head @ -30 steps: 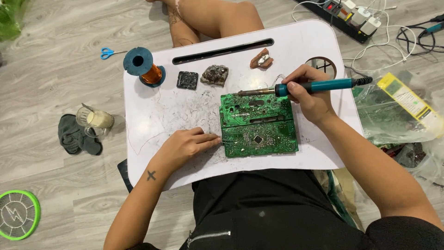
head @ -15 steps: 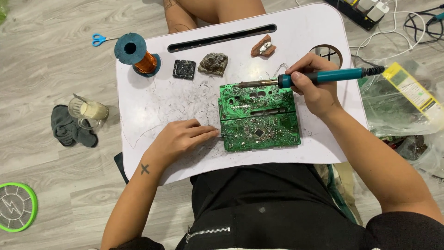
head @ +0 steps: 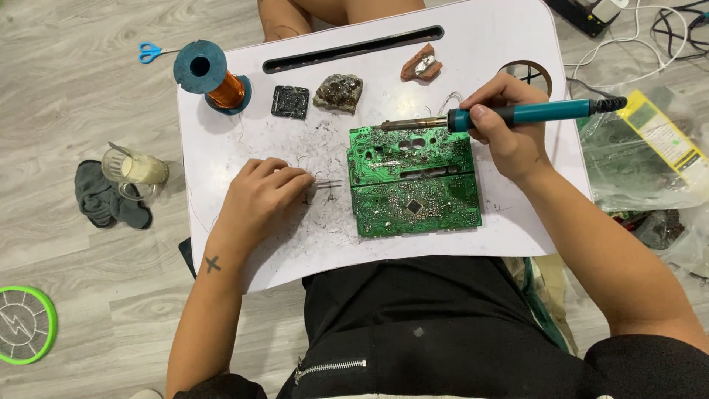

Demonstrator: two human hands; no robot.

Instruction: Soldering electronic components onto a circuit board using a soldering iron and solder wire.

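Observation:
A green circuit board (head: 413, 181) lies on a white lap table (head: 517, 222) across my legs. My right hand (head: 502, 129) grips a teal-handled soldering iron (head: 532, 113), held level, its metal tip at the board's top left corner. My left hand (head: 258, 196) rests on the table left of the board, pinching thin metal tweezers (head: 325, 184) whose tips point toward the board's left edge.
On the table's far side stand a copper wire spool (head: 214, 77), a dark square pad (head: 290, 101), a grey lump (head: 338, 91) and a reddish block (head: 422, 63). On the floor lie blue scissors (head: 151, 52), a glass jar (head: 136, 168), a dark cloth (head: 103, 196), a green round racket (head: 26, 324), cables and plastic bags (head: 642, 159).
My left hand has slid left, off the board's edge, and now holds tweezers on the bare table. The soldering iron has stayed near the board's top edge. The view has shifted.

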